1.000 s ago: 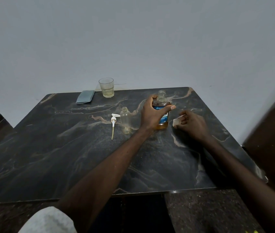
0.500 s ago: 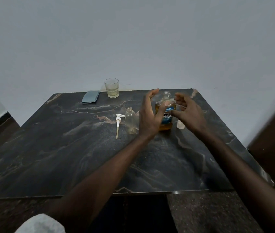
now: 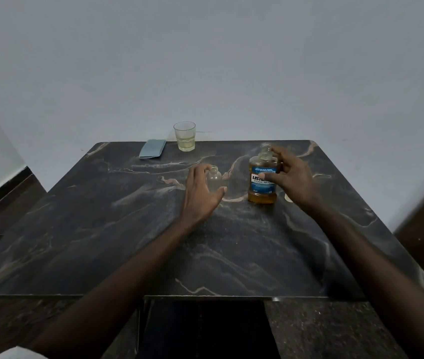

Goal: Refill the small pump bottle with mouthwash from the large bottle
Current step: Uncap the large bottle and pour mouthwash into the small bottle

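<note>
The large mouthwash bottle [image 3: 262, 186] stands uncapped on the dark marble table [image 3: 102, 229], amber liquid inside and a blue label on its front. My right hand [image 3: 294, 180] wraps it from the right, thumb on the label and fingers behind the shoulder and neck. The small clear pump bottle [image 3: 214, 178] stands open-necked to its left. My left hand [image 3: 200, 189] curls around it, thumb in front and fingers behind. The pump head is hidden behind my left hand. A white cap [image 3: 288, 197] lies on the table just right of the large bottle.
A glass [image 3: 184, 136] with a little pale liquid stands at the table's far edge. A folded grey-blue cloth [image 3: 152, 149] lies next to it on the left. A white wall rises right behind the table. Dark furniture flanks both sides.
My left hand let go of the large bottle and moved left to the small bottle. My right hand left the white cap on the table and closed on the large bottle.
</note>
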A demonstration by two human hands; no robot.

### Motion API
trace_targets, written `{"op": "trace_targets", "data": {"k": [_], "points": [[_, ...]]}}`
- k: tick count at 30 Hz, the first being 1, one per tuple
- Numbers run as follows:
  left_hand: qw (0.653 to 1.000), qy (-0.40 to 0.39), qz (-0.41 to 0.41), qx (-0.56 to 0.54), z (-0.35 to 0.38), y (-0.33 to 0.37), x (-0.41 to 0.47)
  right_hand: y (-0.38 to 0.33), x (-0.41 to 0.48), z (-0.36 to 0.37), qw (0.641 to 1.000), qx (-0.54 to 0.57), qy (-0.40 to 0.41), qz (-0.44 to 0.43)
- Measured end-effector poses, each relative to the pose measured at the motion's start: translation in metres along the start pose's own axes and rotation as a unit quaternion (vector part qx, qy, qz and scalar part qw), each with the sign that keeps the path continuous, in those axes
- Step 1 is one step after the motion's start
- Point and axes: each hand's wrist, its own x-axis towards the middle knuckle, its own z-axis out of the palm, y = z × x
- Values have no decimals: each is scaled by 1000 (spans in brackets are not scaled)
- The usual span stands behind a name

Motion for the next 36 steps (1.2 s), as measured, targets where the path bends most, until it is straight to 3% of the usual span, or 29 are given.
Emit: {"op": "trace_targets", "data": {"k": [5, 16, 36], "points": [[999, -7, -24, -28, 0, -6, 4, -12, 9, 9, 992, -111, 14, -65], [992, -22, -13, -122, 1, -11, 3, -29, 15, 24, 927, -303, -30, -217], [987, 7, 11, -162, -1, -11, 1, -36, 19, 38, 870, -416, -50, -260]]}}
